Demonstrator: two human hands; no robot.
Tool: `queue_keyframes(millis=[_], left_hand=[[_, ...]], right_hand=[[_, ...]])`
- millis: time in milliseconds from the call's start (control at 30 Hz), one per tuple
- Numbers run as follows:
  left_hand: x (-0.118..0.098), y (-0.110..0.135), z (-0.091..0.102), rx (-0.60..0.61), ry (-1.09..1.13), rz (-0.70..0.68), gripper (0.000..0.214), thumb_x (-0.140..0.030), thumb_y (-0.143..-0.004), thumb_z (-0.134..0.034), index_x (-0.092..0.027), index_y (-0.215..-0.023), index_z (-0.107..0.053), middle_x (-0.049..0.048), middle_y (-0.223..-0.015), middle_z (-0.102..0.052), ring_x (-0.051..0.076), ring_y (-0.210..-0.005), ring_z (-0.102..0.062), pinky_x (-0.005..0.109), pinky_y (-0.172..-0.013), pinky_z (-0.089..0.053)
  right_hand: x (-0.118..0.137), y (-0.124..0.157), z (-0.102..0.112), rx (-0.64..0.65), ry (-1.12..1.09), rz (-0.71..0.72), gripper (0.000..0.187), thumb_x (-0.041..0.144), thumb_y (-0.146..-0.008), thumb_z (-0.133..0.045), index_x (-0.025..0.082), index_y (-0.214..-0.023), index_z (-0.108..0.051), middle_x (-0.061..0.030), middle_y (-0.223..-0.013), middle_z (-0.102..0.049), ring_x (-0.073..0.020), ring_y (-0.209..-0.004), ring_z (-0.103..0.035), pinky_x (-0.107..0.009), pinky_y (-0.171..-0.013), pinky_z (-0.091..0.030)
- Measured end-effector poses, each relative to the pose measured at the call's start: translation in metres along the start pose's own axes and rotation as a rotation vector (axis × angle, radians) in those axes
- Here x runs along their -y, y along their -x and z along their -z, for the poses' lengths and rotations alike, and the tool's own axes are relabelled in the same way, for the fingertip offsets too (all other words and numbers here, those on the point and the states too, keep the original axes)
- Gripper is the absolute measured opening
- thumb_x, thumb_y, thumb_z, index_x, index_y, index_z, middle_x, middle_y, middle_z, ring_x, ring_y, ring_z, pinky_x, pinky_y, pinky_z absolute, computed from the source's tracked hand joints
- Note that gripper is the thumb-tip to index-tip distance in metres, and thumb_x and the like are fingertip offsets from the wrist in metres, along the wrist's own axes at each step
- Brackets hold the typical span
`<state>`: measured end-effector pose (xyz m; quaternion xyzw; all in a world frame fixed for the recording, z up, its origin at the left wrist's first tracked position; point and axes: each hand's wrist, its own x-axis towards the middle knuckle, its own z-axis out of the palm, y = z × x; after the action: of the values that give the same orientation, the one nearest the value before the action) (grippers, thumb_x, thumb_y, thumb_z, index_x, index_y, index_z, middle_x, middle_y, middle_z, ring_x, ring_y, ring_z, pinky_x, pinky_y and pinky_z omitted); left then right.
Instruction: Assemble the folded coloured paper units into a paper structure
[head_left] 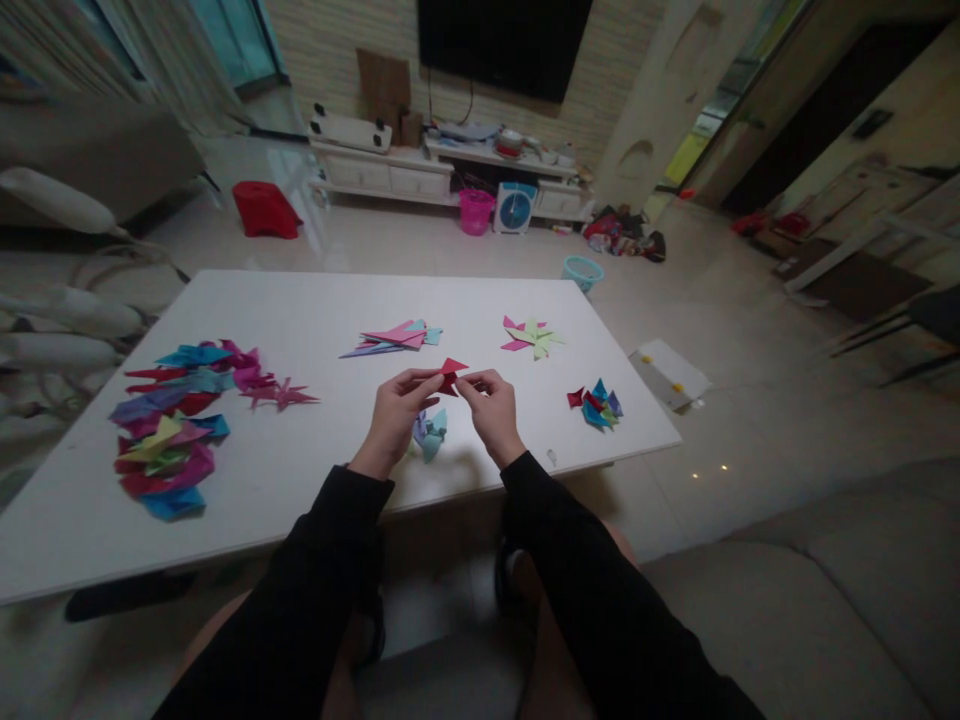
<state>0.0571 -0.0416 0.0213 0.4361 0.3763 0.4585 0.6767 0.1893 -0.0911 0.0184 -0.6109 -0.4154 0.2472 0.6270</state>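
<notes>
Between my hands, above the white table (315, 480), is a small folded piece of red paper (451, 367). My left hand (397, 413) pinches its left side, and my right hand (489, 408) pinches its right side. Beneath them on the tabletop lie a few light teal and lavender folded paper pieces (430, 436), partly hidden by my left hand. Farther back is a stack of pink, blue and purple folded strips (401, 337). To the right of it sit green and magenta folded pieces (534, 337).
Many colourful folded paper shapes (169, 430) are heaped on the table's left part, beside pink pointed ones (283, 394). A small multicoloured pile (598, 405) lies near the right edge. On the floor beyond stand a red stool (265, 210) and a teal basket (583, 272).
</notes>
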Motion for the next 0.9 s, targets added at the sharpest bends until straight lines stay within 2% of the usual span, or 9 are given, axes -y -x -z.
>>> queue_keyframes(millis=[300,500,600,767,833,900], left_hand=[[-0.002,-0.009,0.006,-0.063,-0.004,0.008,0.039,-0.042,-0.06,-0.09,-0.016,-0.086,-0.075,0.0055,-0.086,-0.075,0.018,-0.082,-0.068,0.03,-0.077,-0.051],[-0.006,-0.014,0.006,-0.039,0.027,0.05,0.052,-0.036,-0.06,-0.09,-0.019,-0.104,-0.07,0.0058,-0.09,-0.076,0.019,-0.083,-0.069,0.033,-0.08,-0.053],[-0.006,-0.014,0.005,-0.036,0.045,0.047,0.053,-0.035,-0.06,-0.089,-0.019,-0.106,-0.068,0.0066,-0.095,-0.076,0.02,-0.088,-0.07,0.034,-0.082,-0.054],[-0.007,-0.013,0.005,-0.032,0.031,0.042,0.049,-0.039,-0.063,-0.087,-0.018,-0.104,-0.068,0.011,-0.115,-0.073,0.022,-0.096,-0.071,0.031,-0.079,-0.052],[-0.008,-0.011,0.005,-0.031,0.023,0.048,0.047,-0.04,-0.064,-0.086,-0.018,-0.101,-0.068,0.0115,-0.118,-0.072,0.022,-0.096,-0.071,0.03,-0.078,-0.052],[-0.009,-0.01,0.005,-0.033,0.023,0.05,0.045,-0.04,-0.064,-0.085,-0.018,-0.099,-0.068,0.0112,-0.118,-0.072,0.022,-0.095,-0.071,0.03,-0.078,-0.052]], right_hand=[[-0.006,-0.009,-0.015,0.023,-0.015,-0.037,0.011,0.028,-0.077,-0.074,0.018,-0.073,-0.072,0.0,-0.078,-0.068,-0.0145,-0.075,-0.06,-0.029,-0.075,-0.048],[-0.008,-0.018,-0.021,0.037,-0.03,-0.02,0.011,0.029,-0.079,-0.073,0.018,-0.075,-0.073,-0.0009,-0.08,-0.068,-0.0146,-0.075,-0.061,-0.029,-0.074,-0.049],[-0.01,-0.02,-0.018,0.03,-0.004,-0.02,0.013,0.031,-0.079,-0.073,0.018,-0.076,-0.073,-0.001,-0.08,-0.068,-0.0146,-0.076,-0.061,-0.028,-0.074,-0.049],[-0.01,-0.022,0.001,-0.023,0.02,0.002,0.016,0.034,-0.078,-0.072,0.018,-0.075,-0.073,-0.0015,-0.081,-0.068,-0.0151,-0.076,-0.061,-0.029,-0.075,-0.049],[-0.011,-0.027,0.019,-0.061,0.037,0.016,0.018,0.035,-0.078,-0.072,0.017,-0.076,-0.073,-0.0024,-0.081,-0.069,-0.0155,-0.077,-0.061,-0.03,-0.075,-0.049],[-0.014,-0.036,0.05,-0.129,0.066,0.017,0.023,0.039,-0.077,-0.071,0.016,-0.077,-0.073,-0.0035,-0.081,-0.069,-0.016,-0.076,-0.061,-0.03,-0.074,-0.049]])
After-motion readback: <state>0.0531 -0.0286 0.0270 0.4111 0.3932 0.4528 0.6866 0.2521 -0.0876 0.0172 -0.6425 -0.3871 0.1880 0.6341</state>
